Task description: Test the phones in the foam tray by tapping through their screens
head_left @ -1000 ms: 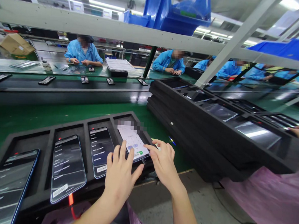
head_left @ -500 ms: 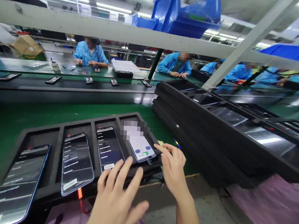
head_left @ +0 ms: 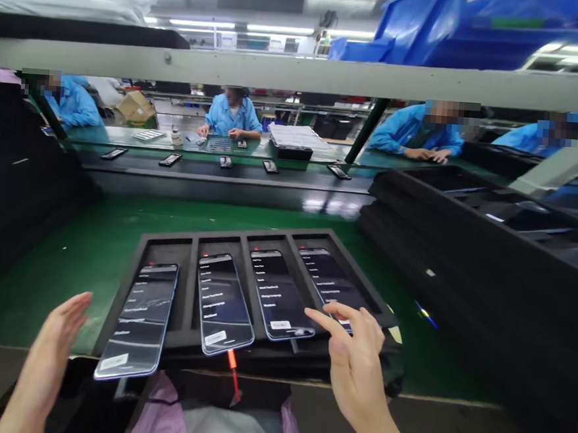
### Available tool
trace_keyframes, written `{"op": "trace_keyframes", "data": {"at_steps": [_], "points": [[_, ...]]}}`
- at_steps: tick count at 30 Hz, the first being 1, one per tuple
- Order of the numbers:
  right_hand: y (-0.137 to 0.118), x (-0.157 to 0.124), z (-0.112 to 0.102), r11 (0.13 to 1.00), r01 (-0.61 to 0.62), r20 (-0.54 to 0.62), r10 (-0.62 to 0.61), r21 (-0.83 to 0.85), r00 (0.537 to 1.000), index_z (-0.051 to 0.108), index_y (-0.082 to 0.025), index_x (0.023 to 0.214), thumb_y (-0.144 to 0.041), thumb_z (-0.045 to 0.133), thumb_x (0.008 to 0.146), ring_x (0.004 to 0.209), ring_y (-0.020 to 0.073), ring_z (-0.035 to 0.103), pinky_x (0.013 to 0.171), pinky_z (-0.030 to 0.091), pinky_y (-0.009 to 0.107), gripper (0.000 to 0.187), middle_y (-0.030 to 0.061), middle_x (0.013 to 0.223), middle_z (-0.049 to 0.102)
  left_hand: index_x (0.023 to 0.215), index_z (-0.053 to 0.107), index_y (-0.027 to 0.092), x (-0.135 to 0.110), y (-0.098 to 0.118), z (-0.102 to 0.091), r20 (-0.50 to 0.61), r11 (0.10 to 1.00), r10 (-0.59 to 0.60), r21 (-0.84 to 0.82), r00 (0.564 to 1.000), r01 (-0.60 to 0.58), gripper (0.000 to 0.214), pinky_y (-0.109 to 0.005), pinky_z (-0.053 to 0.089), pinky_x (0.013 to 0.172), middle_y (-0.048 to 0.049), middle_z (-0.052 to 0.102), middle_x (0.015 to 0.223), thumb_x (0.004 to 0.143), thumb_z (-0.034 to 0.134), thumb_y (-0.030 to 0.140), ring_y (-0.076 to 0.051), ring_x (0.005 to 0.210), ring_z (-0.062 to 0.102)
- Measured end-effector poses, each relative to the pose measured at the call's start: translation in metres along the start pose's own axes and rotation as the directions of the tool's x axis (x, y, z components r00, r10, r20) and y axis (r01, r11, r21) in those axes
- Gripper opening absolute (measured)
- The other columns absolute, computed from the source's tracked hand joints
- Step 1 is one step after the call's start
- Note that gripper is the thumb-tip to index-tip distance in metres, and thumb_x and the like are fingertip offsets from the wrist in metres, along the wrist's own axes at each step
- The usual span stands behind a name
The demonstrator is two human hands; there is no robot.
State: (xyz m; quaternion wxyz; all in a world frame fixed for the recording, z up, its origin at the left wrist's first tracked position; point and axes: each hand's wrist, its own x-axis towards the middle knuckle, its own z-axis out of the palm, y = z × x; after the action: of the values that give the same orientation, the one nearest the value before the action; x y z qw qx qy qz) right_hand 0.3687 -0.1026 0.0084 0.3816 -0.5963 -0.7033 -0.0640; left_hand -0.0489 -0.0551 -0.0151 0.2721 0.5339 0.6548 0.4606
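Note:
A black foam tray point(head_left: 187, 321) with side-by-side compartments lies before me, and several smartphones rest in it, their dark screens showing white menu text. My left hand point(head_left: 57, 342) is off to the left of the tray, fingers stretched out, holding nothing. Nearest to it is the leftmost phone point(head_left: 143, 318), which sticks out over the tray's front edge. My right hand point(head_left: 361, 360) hovers over the tray's right side, index finger extended near the third phone point(head_left: 277, 288). That hand partly hides the rightmost phone point(head_left: 322, 271). A red cable point(head_left: 232, 361) runs from the second phone point(head_left: 224, 298).
Stacked black foam trays point(head_left: 472, 282) stand at the right, a dark stack point(head_left: 24, 178) at the left. Beyond the green bench point(head_left: 249, 215), a conveyor point(head_left: 193, 170) carries several small devices. Co-workers in blue, one a person point(head_left: 234, 117) opposite, sit behind it. A beam point(head_left: 289, 73) crosses overhead.
My view has swung to the right way up and leftward. My left hand has moved left, away from the phones. The rightmost phone's bright keypad screen is now a dark menu.

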Motion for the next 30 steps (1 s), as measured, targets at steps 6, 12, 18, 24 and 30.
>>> {"op": "trace_keyframes", "data": {"at_steps": [6, 12, 18, 24, 30], "points": [[-0.013, 0.020, 0.020, 1.000, 0.011, 0.090, -0.010, -0.013, 0.996, 0.066, -0.030, 0.105, -0.036, 0.024, 0.096, 0.098, 0.0230, 0.052, 0.096, 0.029, 0.052, 0.043, 0.0058, 0.103, 0.054, 0.118, 0.051, 0.027, -0.005, 0.037, 0.037, 0.151, 0.950, -0.155, -0.248, 0.976, 0.189, 0.046, -0.040, 0.032, 0.108, -0.0006, 0.043, 0.140, 0.084, 0.043, 0.057, -0.025, 0.132, 0.034], [-0.058, 0.029, 0.040, 0.990, 0.132, 0.265, -0.142, 0.057, 0.954, 0.064, -0.033, 0.108, -0.037, 0.024, 0.096, 0.101, 0.0218, 0.053, 0.101, 0.027, 0.052, 0.042, 0.0043, 0.105, 0.057, 0.133, 0.035, 0.020, 0.004, 0.047, 0.039, 0.218, 0.911, -0.207, -0.312, 0.954, 0.269, 0.061, -0.037, 0.025, 0.110, -0.0080, 0.029, 0.147, 0.074, 0.047, 0.032, -0.024, 0.136, 0.024], [-0.077, 0.038, 0.055, 0.998, 0.062, 0.367, -0.063, 0.014, 0.928, 0.065, -0.033, 0.105, -0.038, 0.022, 0.096, 0.104, 0.0223, 0.053, 0.102, 0.023, 0.058, 0.044, 0.0052, 0.107, 0.057, 0.139, 0.027, 0.023, 0.010, 0.047, 0.041, 0.278, 0.894, -0.207, -0.336, 0.938, 0.297, 0.076, -0.036, 0.026, 0.109, -0.0055, 0.026, 0.149, 0.068, 0.053, 0.030, -0.024, 0.134, 0.029], [-0.067, 0.045, 0.060, 0.997, 0.079, 0.379, -0.067, -0.018, 0.923, 0.064, -0.033, 0.109, -0.036, 0.023, 0.096, 0.108, 0.0236, 0.052, 0.102, 0.023, 0.060, 0.043, 0.0067, 0.108, 0.056, 0.141, 0.023, 0.024, 0.008, 0.047, 0.039, 0.331, 0.888, -0.178, -0.351, 0.927, 0.296, 0.082, -0.032, 0.033, 0.105, -0.0042, 0.025, 0.150, 0.067, 0.058, 0.028, -0.025, 0.136, 0.025], [-0.081, 0.052, 0.062, 0.995, 0.096, 0.449, -0.069, -0.038, 0.891, 0.066, -0.033, 0.106, -0.036, 0.024, 0.097, 0.109, 0.0233, 0.051, 0.102, 0.025, 0.058, 0.043, 0.0069, 0.108, 0.057, 0.141, 0.024, 0.025, 0.007, 0.042, 0.039, 0.303, 0.893, -0.152, -0.366, 0.941, 0.262, 0.080, -0.036, 0.026, 0.110, -0.0044, 0.025, 0.150, 0.070, 0.060, 0.030, -0.026, 0.136, 0.025]]}}
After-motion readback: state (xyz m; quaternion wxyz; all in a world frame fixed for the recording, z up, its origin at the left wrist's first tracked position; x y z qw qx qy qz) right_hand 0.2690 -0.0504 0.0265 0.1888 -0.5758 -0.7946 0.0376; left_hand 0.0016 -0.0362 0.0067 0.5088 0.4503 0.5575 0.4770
